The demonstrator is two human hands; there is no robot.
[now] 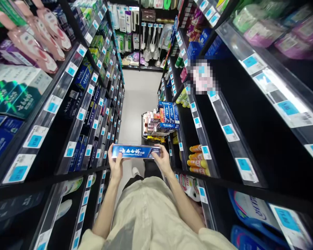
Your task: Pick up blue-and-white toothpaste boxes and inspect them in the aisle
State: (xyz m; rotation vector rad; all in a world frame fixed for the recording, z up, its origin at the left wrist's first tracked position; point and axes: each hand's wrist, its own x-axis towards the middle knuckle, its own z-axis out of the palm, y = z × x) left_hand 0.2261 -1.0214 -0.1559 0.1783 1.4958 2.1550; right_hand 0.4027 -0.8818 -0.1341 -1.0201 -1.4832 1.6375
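Note:
A long blue toothpaste box (pixel 131 151) with white lettering is held level in front of my body, above the aisle floor. My left hand (pixel 115 162) grips its left end, the thumb lying on the printed face. At the other end my right hand (pixel 162 160) has its thumb on the face and fingers behind the box, partly hidden. Just beyond the box, a basket-like carrier (pixel 143 126) on the floor is piled with blue toothpaste boxes (pixel 169 113) and red-and-white boxes (pixel 148 123).
Shelves with price tags line both sides closely. Toothpaste cartons (pixel 23 90) fill part of the left shelf; orange-yellow bottles (pixel 198 161) lie on the right one. The pale floor (pixel 138 86) runs to a rear rack with hanging brushes (pixel 152 43).

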